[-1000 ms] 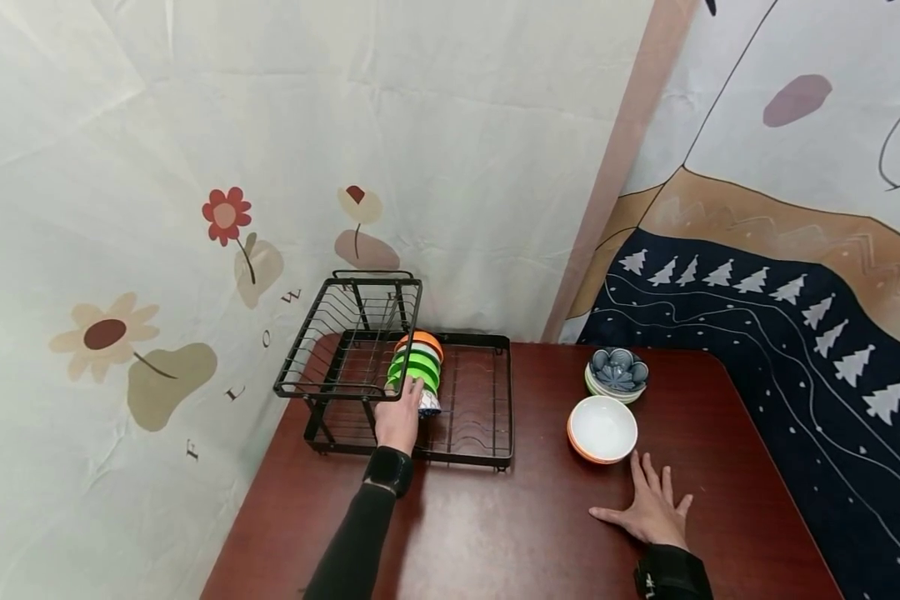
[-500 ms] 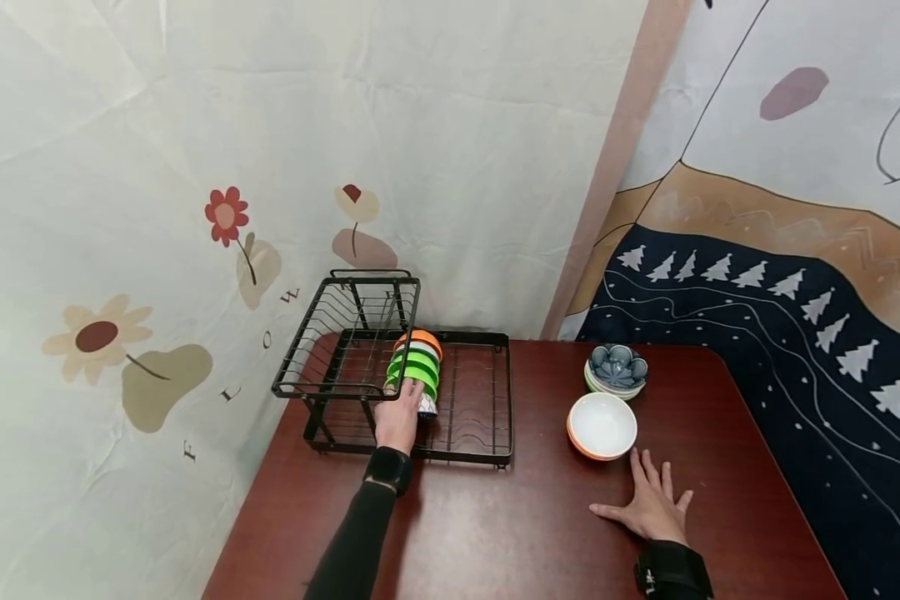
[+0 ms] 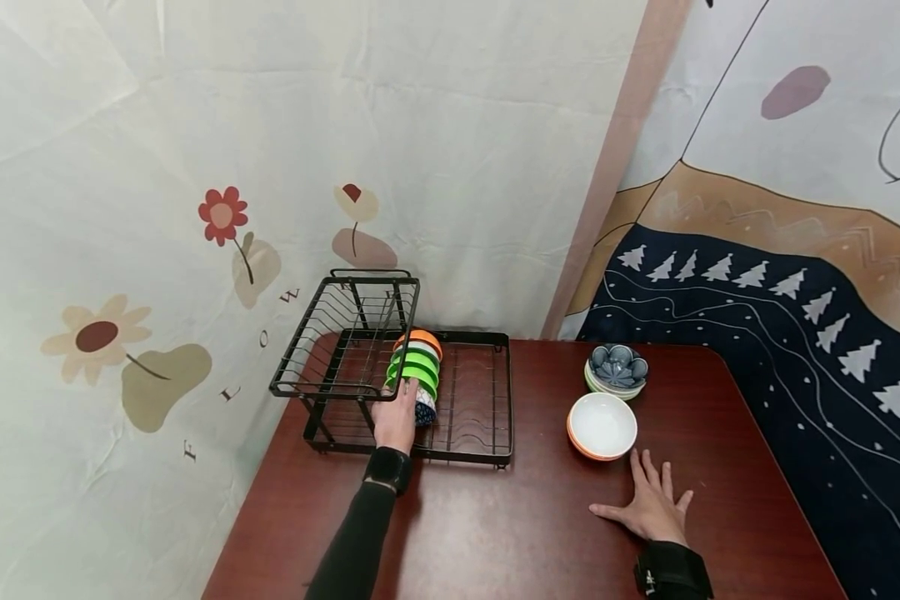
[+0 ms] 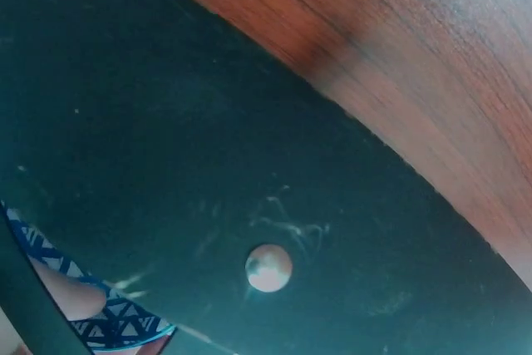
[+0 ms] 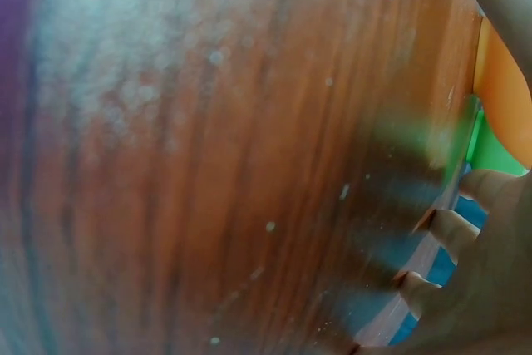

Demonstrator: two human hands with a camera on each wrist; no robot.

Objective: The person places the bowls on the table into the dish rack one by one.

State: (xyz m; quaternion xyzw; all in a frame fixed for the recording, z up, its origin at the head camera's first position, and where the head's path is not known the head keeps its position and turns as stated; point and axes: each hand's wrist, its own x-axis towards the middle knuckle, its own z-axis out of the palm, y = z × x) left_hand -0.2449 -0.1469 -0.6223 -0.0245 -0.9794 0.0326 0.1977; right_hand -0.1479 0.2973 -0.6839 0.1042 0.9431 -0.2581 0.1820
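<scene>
In the head view my left hand [image 3: 396, 418] reaches under the upper tier's front corner of the black dish rack [image 3: 450, 457]. It holds a blue-and-white patterned bowl [image 3: 425, 407], standing on edge at the near end of a row of bowls. One digit lies against the triangle-patterned bowl [image 4: 125, 322] in the left wrist view; most of that hand is hidden. My right hand [image 3: 648, 504] rests on the table with fingers spread, just short of a white bowl [image 3: 603, 427] with an orange outside. In the right wrist view its fingers [image 5: 453, 230] touch the wood.
Green bowls [image 3: 417, 367] and an orange bowl [image 3: 423, 337] stand on edge behind the patterned one. A grey-blue flower-shaped bowl [image 3: 618, 367] tops a stack behind the white bowl. The rack's raised wire basket [image 3: 345, 333] overhangs its left half. A fabric backdrop borders the brown table [image 3: 525, 533].
The patterned bowl in my left hand has turned and shifted slightly nearer, showing more dark blue. My left fingers have moved a little with it. My right hand stays still.
</scene>
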